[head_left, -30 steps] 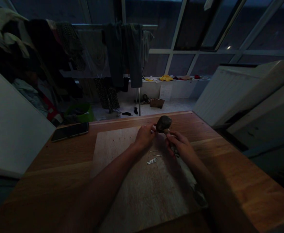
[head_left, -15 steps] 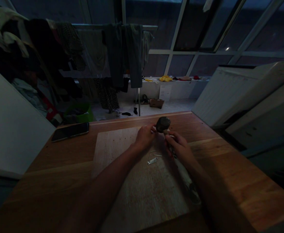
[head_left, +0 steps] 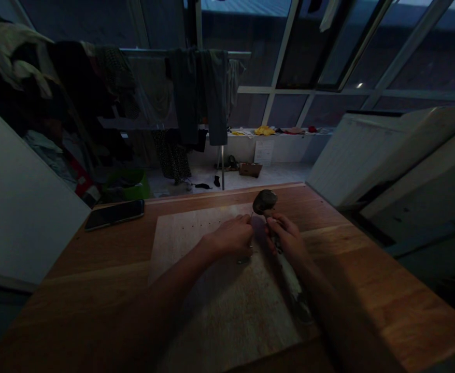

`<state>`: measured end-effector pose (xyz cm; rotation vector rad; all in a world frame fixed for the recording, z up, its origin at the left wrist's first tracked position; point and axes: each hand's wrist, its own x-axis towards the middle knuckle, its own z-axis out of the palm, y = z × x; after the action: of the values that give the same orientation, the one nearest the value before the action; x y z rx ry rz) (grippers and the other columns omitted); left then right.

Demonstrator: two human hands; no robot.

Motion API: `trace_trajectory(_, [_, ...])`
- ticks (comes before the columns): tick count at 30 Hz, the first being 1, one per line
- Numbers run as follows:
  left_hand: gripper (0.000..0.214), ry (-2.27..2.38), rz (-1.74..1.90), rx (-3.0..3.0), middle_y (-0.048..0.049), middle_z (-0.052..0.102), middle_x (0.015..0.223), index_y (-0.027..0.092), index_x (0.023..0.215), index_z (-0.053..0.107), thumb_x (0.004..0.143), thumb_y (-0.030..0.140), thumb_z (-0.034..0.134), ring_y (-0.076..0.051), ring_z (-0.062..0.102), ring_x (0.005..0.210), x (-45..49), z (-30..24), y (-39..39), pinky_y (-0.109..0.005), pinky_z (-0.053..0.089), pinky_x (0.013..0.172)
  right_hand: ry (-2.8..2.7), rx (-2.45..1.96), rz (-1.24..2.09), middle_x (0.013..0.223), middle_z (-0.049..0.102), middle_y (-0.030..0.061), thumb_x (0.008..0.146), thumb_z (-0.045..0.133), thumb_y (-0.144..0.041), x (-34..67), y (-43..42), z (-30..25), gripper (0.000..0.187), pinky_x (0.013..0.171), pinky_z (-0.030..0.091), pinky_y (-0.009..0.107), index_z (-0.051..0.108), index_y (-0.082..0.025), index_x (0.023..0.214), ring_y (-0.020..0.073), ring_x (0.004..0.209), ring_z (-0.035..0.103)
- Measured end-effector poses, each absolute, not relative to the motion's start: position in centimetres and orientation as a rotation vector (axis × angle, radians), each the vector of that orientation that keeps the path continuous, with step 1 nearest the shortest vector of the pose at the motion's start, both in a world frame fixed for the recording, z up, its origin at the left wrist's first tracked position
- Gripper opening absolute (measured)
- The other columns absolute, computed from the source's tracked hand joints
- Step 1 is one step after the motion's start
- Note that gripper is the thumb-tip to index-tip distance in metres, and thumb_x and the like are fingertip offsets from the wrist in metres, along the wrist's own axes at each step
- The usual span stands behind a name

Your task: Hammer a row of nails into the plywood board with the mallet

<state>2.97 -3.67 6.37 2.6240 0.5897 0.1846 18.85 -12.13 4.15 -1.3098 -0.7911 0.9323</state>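
My right hand [head_left: 285, 233] is wrapped round the handle of a hammer [head_left: 265, 201], close below its dark, rounded head. The pale, worn handle runs back toward me under my right forearm. My left hand [head_left: 233, 234] is closed over a light wooden board [head_left: 227, 305], left of the hammer. A thin nail [head_left: 252, 214] shows at its fingertips, close to the hammer head; the lower end is hidden. Loose nails [head_left: 244, 260] lie on the board, partly covered by my left hand. A row of small dark dots runs along the board's far side.
The board lies on a brown wooden table [head_left: 367, 269]. A phone [head_left: 114, 214] rests at the table's far left. A white panel stands at the left, a white appliance [head_left: 363, 155] at the right. Beyond are hanging clothes [head_left: 184, 96], a green basket [head_left: 128, 185] and windows.
My left hand has lowered and come nearer to me, now covering part of the loose nails. The hammer stays in my right hand, shifted slightly. The whole view has tilted up a little.
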Motion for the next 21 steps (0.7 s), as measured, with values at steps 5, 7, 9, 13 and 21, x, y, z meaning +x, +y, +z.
trace_trajectory(5, [0.012,0.714,0.345,2.503,-0.0027,0.065,0.070,0.020,0.067,0.069,0.072,0.009,0.072,-0.019,0.062,0.071,3.2,5.0,-1.4,-0.029,0.049,0.069,-0.797,-1.324,0.928,0.060,0.059,-0.0083,0.064,0.082,-0.061,18.9,-12.1,4.1,0.053,0.027,0.036,0.023,0.055,-0.023,0.090,0.0091,0.031,0.046])
trace_trajectory(7, [0.009,0.824,0.499,2.339,-0.0012,0.069,0.073,0.020,0.077,0.073,0.076,0.011,0.071,-0.016,0.063,0.070,3.3,4.2,0.0,-0.026,0.049,0.068,-0.790,-1.317,0.925,0.060,0.059,-0.0082,0.065,0.082,-0.060,18.8,-12.1,4.1,0.052,0.027,0.035,0.022,0.055,-0.023,0.090,0.0088,0.031,0.046])
trace_trajectory(9, [0.016,0.905,0.691,2.138,-0.0013,0.073,0.081,0.018,0.094,0.075,0.081,0.011,0.068,-0.014,0.064,0.070,3.4,3.3,1.0,-0.023,0.049,0.067,-0.792,-1.309,0.927,0.060,0.059,-0.0082,0.065,0.081,-0.061,18.7,-12.1,4.1,0.052,0.027,0.034,0.022,0.055,-0.023,0.090,0.0083,0.031,0.046])
trace_trajectory(13, [0.023,0.896,0.876,1.975,-0.0026,0.078,0.090,0.018,0.108,0.076,0.086,0.015,0.068,-0.012,0.065,0.069,3.8,1.7,1.6,-0.023,0.053,0.069,-0.815,-1.307,0.941,0.059,0.058,-0.0081,0.065,0.081,-0.062,18.6,-12.1,4.1,0.054,0.027,0.034,0.022,0.056,-0.023,0.092,0.0095,0.031,0.047])
trace_trajectory(21, [0.017,0.897,0.857,2.081,-0.0042,0.080,0.092,0.017,0.098,0.079,0.085,0.011,0.069,-0.014,0.067,0.071,3.7,1.6,1.2,-0.027,0.056,0.076,-0.837,-1.300,0.965,0.061,0.061,-0.0077,0.066,0.081,-0.063,17.9,-12.3,4.4,0.056,0.027,0.035,0.022,0.058,-0.022,0.096,0.0093,0.032,0.047])
